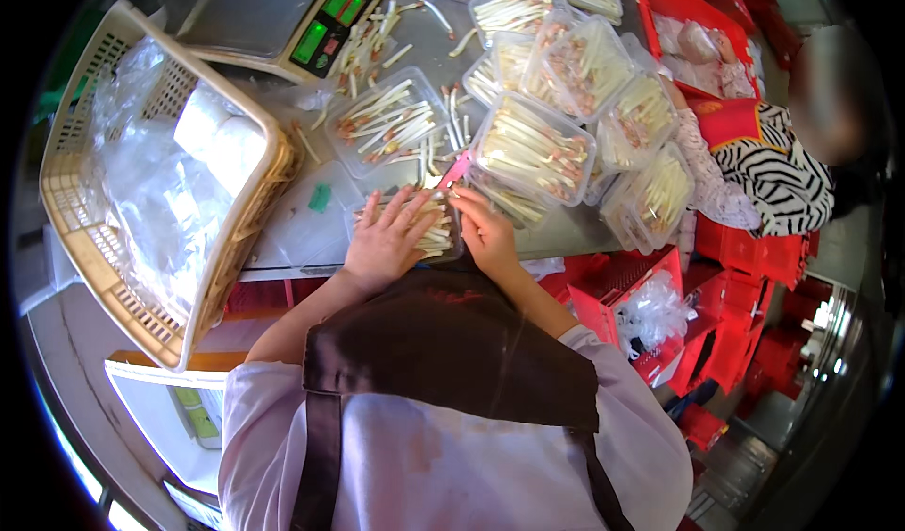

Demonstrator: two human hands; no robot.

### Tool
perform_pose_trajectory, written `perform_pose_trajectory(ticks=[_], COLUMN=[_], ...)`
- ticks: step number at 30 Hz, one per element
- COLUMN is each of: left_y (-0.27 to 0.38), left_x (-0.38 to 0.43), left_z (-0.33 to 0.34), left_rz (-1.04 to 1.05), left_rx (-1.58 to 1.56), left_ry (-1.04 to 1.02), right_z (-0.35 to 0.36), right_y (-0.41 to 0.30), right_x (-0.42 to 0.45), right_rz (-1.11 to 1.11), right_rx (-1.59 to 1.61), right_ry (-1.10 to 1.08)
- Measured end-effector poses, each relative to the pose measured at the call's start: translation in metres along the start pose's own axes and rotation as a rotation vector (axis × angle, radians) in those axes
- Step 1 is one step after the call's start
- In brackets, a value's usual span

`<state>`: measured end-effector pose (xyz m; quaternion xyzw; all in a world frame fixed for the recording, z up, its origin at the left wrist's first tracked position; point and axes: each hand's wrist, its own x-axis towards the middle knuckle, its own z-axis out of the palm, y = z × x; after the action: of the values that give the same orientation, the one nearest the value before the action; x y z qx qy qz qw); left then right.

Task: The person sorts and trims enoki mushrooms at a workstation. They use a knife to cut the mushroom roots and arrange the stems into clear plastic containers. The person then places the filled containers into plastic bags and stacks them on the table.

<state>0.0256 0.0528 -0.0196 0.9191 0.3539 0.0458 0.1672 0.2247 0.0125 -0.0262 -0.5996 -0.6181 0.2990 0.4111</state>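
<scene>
My left hand (389, 237) lies spread, palm down, on pale stalks with reddish-brown ends in a clear plastic tray (442, 237) at the table's front edge. At this tray's far right corner is my right hand (484, 232), fingers bent; whether it grips anything cannot be told. A pink strip or handle (456, 169) lies just beyond its fingertips. Behind my left hand stands an open clear tray of stalks (387, 122). Filled clear containers (534, 149) are piled to the right, and loose stalks (364, 46) lie scattered on the metal table.
A cream plastic basket (233, 227) holding clear plastic bags and white rolls stands at the left. Behind it is a digital scale (311, 43) with green displays. Red crates (728, 248) stand at the right, where another person in a zebra-print garment (774, 170) reaches towards a red basket (640, 0).
</scene>
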Motion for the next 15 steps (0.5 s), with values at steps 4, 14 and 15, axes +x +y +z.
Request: perform_pose_trajectory(ticks=[4, 14, 15], left_y=[-0.004, 0.008, 0.011], left_x=[0.001, 0.008, 0.01], left_z=[0.009, -0.018, -0.017], left_rz=[-0.008, -0.033, 0.025], left_rx=[0.023, -0.068, -0.04], left_ry=[-0.008, -0.053, -0.037], right_z=[-0.032, -0.124, -0.124], right_y=[0.018, 0.069, 0.064], right_x=[-0.029, -0.057, -0.058], right_rz=[0.49, 0.724, 0.739], right_rx=[0.416, 0.73, 0.686], right_ry=[0.109, 0.608, 0.619])
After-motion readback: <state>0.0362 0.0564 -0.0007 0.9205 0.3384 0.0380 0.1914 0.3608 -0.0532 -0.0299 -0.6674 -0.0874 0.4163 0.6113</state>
